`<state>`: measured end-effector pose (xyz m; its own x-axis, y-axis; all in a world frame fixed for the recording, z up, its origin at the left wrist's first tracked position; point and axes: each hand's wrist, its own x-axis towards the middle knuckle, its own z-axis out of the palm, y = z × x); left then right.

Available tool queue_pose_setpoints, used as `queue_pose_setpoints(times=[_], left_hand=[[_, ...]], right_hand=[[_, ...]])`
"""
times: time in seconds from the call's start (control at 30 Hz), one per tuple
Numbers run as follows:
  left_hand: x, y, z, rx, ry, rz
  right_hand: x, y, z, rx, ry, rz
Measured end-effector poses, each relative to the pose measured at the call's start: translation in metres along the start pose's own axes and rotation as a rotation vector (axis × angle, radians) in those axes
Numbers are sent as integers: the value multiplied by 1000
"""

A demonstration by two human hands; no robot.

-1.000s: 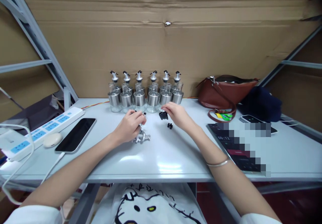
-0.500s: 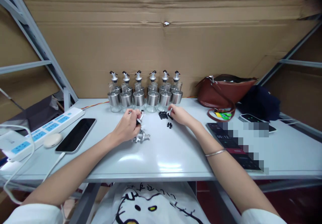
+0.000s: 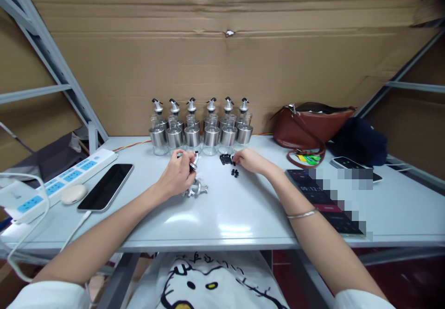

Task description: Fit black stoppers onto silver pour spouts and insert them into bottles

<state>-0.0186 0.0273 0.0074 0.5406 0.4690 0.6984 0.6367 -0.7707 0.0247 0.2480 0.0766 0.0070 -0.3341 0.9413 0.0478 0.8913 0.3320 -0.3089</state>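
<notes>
My left hand [image 3: 175,175] is closed around a silver pour spout [image 3: 195,161], whose tip sticks out past the fingers; the rest is hidden by the hand. Beneath that hand lie several more silver pour spouts [image 3: 199,189] in a loose pile. To the right, my right hand [image 3: 251,160] pinches a small black piece [image 3: 234,161] at the edge of a row of slim black pieces [image 3: 225,159]. Just in front of these are several small black caps [image 3: 235,173].
Glass bottles with steel sleeves [image 3: 212,135] stand in two rows at the back, the rear ones topped with spouts. A power strip [image 3: 71,175] and phone [image 3: 106,187] lie left. A brown bag [image 3: 309,126] and a tablet-like screen [image 3: 323,202] are on the right.
My right hand has shifted slightly toward me, with its fingertips lower over the slim black pieces. My left hand keeps its grip on the spout, almost unmoved.
</notes>
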Motion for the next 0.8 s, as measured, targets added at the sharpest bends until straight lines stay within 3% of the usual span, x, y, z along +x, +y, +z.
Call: queue_pose_setpoints(times=[0.17, 0.33, 0.4, 0.5, 0.57, 0.67, 0.8], left_hand=[[0, 0, -1, -22, -32, -17], [-2, -1, 0, -43, -38, 64], [-3, 0, 0, -88, -79, 69], [-4, 2, 1, -180, -189, 32], [-5, 4, 1, -231, -250, 17], [-6, 7, 0, -299, -306, 26], [-3, 13, -3, -356, -325, 65]], right_hand=[[-1, -2, 0, 21, 21, 3], [-5, -8, -6, 65, 89, 9], [-9, -20, -10, 203, 89, -50], [-18, -44, -13, 789, -57, -236], [-23, -59, -11, 994, -123, -304], [-26, -73, -5, 1071, -157, -344], [-28, -77, -1, 1042, -97, -356]])
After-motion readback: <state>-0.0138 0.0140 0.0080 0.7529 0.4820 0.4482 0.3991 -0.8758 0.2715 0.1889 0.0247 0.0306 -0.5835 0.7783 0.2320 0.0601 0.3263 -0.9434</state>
